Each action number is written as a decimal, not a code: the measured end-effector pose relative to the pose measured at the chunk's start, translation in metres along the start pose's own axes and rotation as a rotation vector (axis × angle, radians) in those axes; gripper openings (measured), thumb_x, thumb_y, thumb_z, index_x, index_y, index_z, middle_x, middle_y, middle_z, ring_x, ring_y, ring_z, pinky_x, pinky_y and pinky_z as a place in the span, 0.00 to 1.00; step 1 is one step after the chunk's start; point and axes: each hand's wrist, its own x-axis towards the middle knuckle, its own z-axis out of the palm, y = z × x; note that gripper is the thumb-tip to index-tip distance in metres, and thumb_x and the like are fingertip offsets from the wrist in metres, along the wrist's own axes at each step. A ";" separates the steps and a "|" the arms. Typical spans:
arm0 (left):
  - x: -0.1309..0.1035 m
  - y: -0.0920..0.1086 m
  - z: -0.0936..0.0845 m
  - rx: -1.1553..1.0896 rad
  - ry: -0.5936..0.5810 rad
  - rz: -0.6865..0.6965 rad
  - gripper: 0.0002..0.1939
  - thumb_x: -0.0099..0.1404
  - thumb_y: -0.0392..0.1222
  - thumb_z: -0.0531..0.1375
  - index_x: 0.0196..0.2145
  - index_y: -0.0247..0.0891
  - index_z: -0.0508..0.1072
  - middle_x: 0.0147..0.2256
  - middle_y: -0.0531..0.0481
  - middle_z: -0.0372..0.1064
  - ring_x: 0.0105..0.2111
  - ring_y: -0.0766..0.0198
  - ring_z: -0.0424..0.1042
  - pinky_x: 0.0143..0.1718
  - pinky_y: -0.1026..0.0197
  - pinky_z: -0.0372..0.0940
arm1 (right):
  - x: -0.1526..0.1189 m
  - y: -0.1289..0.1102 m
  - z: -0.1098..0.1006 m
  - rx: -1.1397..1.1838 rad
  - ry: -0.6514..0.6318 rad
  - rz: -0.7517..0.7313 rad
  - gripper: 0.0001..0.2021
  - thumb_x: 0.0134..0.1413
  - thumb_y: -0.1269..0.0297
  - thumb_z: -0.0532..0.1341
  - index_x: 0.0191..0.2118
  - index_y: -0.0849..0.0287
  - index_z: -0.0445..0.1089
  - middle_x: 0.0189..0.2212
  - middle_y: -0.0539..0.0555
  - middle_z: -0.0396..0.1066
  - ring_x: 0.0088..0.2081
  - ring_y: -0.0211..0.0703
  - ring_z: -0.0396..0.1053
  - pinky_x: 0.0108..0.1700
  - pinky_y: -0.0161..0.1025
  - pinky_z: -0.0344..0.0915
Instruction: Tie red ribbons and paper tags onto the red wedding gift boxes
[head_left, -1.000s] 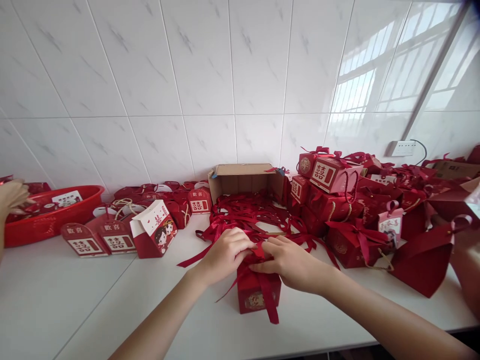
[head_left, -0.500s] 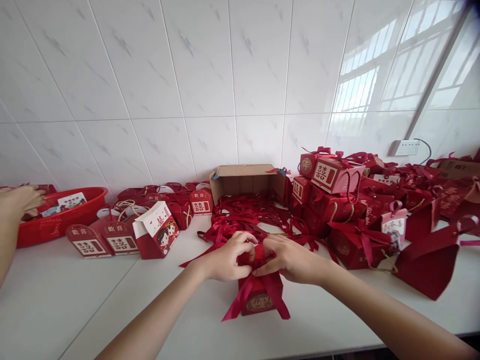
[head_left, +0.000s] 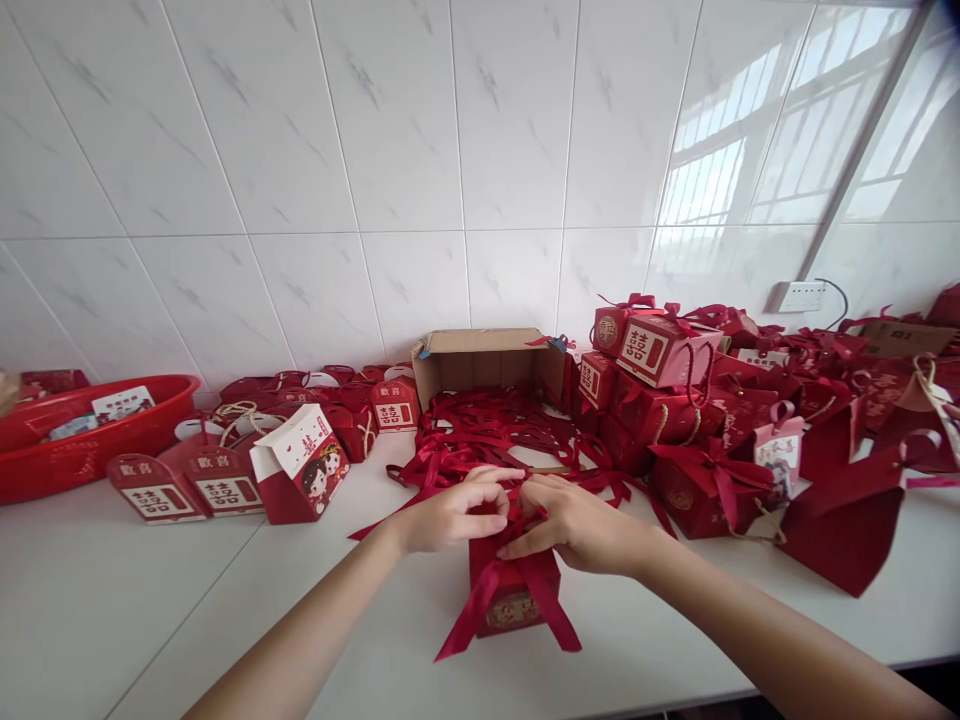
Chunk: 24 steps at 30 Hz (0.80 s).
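Observation:
A small red box with a gold pattern on its front stands on the white table, low in the middle of the view. Red ribbon lies over its top, and two loose tails hang down the front. My left hand is closed on the ribbon at the box's top left. From the right, my right hand pinches the ribbon, its thumb low against the box top. The fingertips partly hide the knot area. Both hands nearly meet above the box.
Behind the hands, an open cardboard box lies with loose red ribbons spilling out. Red gift boxes are piled at right; more stand at left, beside a red basin. A blurred hand shows at the left edge.
My left fingers have shifted and straightened slightly above the box; my right hand stays close to it. The other person's hand at left has mostly left the view. The view has shifted slightly.

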 end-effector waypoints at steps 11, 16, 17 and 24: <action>0.002 -0.002 0.006 -0.026 0.190 0.032 0.06 0.61 0.34 0.57 0.34 0.39 0.73 0.47 0.45 0.68 0.51 0.56 0.65 0.55 0.52 0.59 | 0.000 -0.001 -0.001 0.004 -0.033 0.021 0.21 0.60 0.78 0.55 0.48 0.44 0.75 0.32 0.53 0.65 0.37 0.40 0.62 0.42 0.41 0.63; 0.001 0.003 0.008 -0.122 0.195 -0.010 0.09 0.56 0.29 0.54 0.34 0.37 0.70 0.35 0.50 0.69 0.38 0.62 0.68 0.44 0.58 0.64 | 0.001 -0.001 -0.002 0.009 -0.013 0.022 0.21 0.60 0.77 0.55 0.48 0.43 0.75 0.32 0.53 0.66 0.37 0.40 0.62 0.41 0.40 0.63; 0.000 0.003 0.008 -0.147 0.190 -0.014 0.12 0.55 0.28 0.54 0.37 0.38 0.69 0.34 0.51 0.69 0.37 0.63 0.68 0.42 0.59 0.63 | 0.001 -0.002 -0.002 0.007 -0.011 0.021 0.21 0.60 0.77 0.56 0.48 0.43 0.75 0.32 0.53 0.65 0.37 0.40 0.62 0.41 0.40 0.62; 0.002 0.004 0.007 -0.269 0.176 -0.023 0.21 0.50 0.26 0.51 0.43 0.39 0.62 0.25 0.58 0.64 0.29 0.67 0.65 0.35 0.62 0.60 | 0.001 -0.006 -0.005 0.044 -0.032 0.054 0.19 0.61 0.75 0.55 0.47 0.44 0.76 0.34 0.53 0.67 0.38 0.41 0.63 0.44 0.41 0.62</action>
